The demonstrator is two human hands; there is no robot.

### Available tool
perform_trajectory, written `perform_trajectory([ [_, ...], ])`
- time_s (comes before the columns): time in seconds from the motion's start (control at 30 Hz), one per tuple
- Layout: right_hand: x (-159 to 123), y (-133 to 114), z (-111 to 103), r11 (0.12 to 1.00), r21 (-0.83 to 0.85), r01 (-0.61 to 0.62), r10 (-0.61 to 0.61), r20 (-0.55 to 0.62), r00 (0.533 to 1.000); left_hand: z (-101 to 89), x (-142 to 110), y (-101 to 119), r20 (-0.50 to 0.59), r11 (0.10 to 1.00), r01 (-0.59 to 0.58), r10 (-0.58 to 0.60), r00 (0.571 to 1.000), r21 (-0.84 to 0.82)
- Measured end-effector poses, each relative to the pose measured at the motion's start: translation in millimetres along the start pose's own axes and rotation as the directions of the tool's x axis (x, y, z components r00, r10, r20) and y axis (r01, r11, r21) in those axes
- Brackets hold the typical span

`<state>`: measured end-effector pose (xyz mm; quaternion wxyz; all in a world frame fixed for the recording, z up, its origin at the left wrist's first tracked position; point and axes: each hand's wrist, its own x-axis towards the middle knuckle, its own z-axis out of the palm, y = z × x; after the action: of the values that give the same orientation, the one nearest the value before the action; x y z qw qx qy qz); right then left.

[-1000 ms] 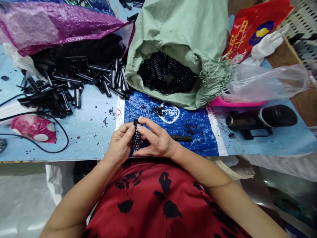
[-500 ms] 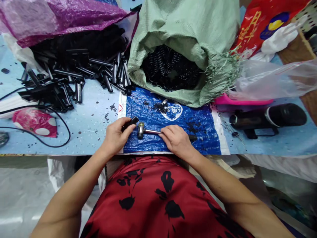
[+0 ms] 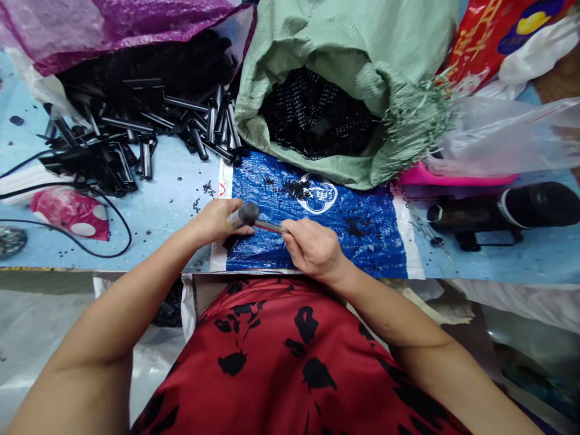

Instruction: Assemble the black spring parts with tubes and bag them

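My right hand [image 3: 315, 249] is closed round the shaft of a small hammer [image 3: 269, 226]. The hammer's blurred head is raised in front of the fingers of my left hand [image 3: 212, 222] and hides part of them. My left hand grips a black plastic piece [image 3: 231, 241], whose lower end shows under the thumb, over the blue printed sheet [image 3: 272, 257]. Tiny black rings [image 3: 296, 190] lie in loose clusters on that sheet, beyond both hands.
A heap of black plastic pieces [image 3: 122, 160] spills from a purple bag [image 3: 113, 30] at the left. Behind the sheet, a green woven sack [image 3: 312, 45] gapes over black contents. To the right lie a black bottle [image 3: 475, 214] and a pink tray [image 3: 457, 176]. A black cable [image 3: 129, 238] loops at left.
My right hand has shifted its grip along the hammer, which has come up off the sheet and over to my left hand. The black piece has turned downward in my left hand.
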<state>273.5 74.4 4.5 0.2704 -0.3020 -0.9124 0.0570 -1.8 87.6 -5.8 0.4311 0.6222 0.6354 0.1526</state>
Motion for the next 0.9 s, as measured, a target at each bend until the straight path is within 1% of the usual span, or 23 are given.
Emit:
perform_trajectory([
  [0.03,-0.4,-3.7,0.3,0.998,0.026,0.064,-0.063,-0.044,0.997,-1.4,3.5,1.9,0.024,1.000,0.007,-0.008,1.000,0.020],
  [0.07,-0.6,-7.7,1.1,0.993,0.033,0.117,-0.115,-0.058,0.992,-2.1,7.0,4.3,0.050,0.999,0.015,-0.017,0.999,0.037],
  [0.1,-0.7,-11.7,2.2,0.987,0.028,0.160,-0.159,-0.039,0.986,-1.9,10.1,7.2,0.071,0.998,0.023,-0.027,0.997,0.056],
  [0.13,-0.8,-15.4,3.6,0.982,0.018,0.188,-0.188,0.005,0.982,-0.9,12.5,10.6,0.077,0.996,0.029,-0.035,0.996,0.081],
  [0.2,-1.6,-19.8,5.4,0.977,0.027,0.212,-0.214,0.110,0.971,1.9,13.1,18.2,0.052,0.987,0.016,-0.025,0.998,0.159],
  [0.23,-2.9,-19.8,5.4,0.975,0.050,0.214,-0.219,0.134,0.966,2.5,9.9,21.7,0.024,0.980,0.005,-0.010,1.000,0.198],
  [0.3,-8.6,-14.5,2.9,0.966,0.122,0.229,-0.241,0.098,0.966,-0.9,-6.5,25.1,-0.050,0.975,-0.013,0.025,0.998,0.222],
  [0.33,-13.3,-9.2,0.8,0.963,0.142,0.228,-0.238,0.059,0.969,-5.3,-20.6,23.7,-0.073,0.980,-0.021,0.036,0.997,0.198],
  [0.4,-25.8,5.2,-2.7,0.972,0.112,0.204,-0.206,0.008,0.978,-17.2,-60.1,12.8,-0.061,0.993,-0.027,0.034,0.998,0.113],
  [0.47,-39.2,21.1,-3.6,0.989,-0.011,0.150,-0.149,0.023,0.989,-26.7,-109.9,-8.7,0.017,0.997,0.005,-0.006,1.000,0.077],
  [0.5,-44.5,27.5,-3.0,0.989,-0.079,0.126,-0.122,0.053,0.991,-28.0,-136.1,-22.3,0.022,0.992,0.061,-0.063,0.998,0.112],
  [0.53,-47.8,31.9,-2.2,0.987,-0.121,0.104,-0.096,0.068,0.993,-26.3,-162.2,-37.2,-0.043,0.975,0.144,-0.139,0.989,0.170],
  [0.57,-48.8,33.5,-1.5,0.986,-0.143,0.089,-0.078,0.083,0.994,-21.3,-187.7,-52.5,-0.189,0.944,0.244,-0.204,0.961,0.221],
  [0.6,-47.0,31.8,-1.0,0.987,-0.139,0.080,-0.068,0.090,0.994,-13.0,-212.2,-67.7,-0.383,0.908,0.341,-0.233,0.894,0.243],
  [0.63,-42.7,26.4,-0.8,0.991,-0.109,0.080,-0.071,0.090,0.993,-1.5,-235.8,-81.9,-0.570,0.879,0.419,-0.228,0.790,0.228],
  [0.67,-36.0,17.3,-0.5,0.994,-0.055,0.096,-0.091,0.095,0.991,13.2,-258.4,-94.8,-0.714,0.864,0.469,-0.210,0.668,0.184],
  [0.7,-27.6,4.5,0.7,0.992,0.019,0.123,-0.124,0.106,0.987,30.9,-279.6,-105.8,-0.806,0.859,0.499,-0.213,0.552,0.116],
  [0.73,-18.3,-11.6,3.5,0.981,0.111,0.158,-0.172,0.132,0.976,51.5,-299.1,-114.6,-0.853,0.852,0.524,-0.261,0.452,0.017],
  [0.77,-8.9,-30.5,8.7,0.957,0.211,0.200,-0.238,0.177,0.955,74.8,-316.1,-121.1,-0.860,0.827,0.549,-0.361,0.359,-0.118],
  [0.8,-0.1,-51.6,16.9,0.921,0.309,0.237,-0.315,0.237,0.919,100.2,-330.2,-125.3,-0.818,0.773,0.568,-0.503,0.278,-0.282],
  [0.83,7.4,-73.9,28.1,0.880,0.392,0.269,-0.402,0.312,0.861,126.7,-340.8,-127.4,-0.724,0.685,0.572,-0.656,0.215,-0.451],
  [0.87,13.3,-96.4,42.4,0.843,0.443,0.304,-0.486,0.387,0.784,152.8,-347.6,-127.6,-0.601,0.594,0.540,-0.776,0.190,-0.596],
  [0.9,17.5,-118.2,59.1,0.817,0.460,0.348,-0.554,0.459,0.695,176.6,-350.9,-126.4,-0.491,0.527,0.503,-0.844,0.216,-0.685],
])
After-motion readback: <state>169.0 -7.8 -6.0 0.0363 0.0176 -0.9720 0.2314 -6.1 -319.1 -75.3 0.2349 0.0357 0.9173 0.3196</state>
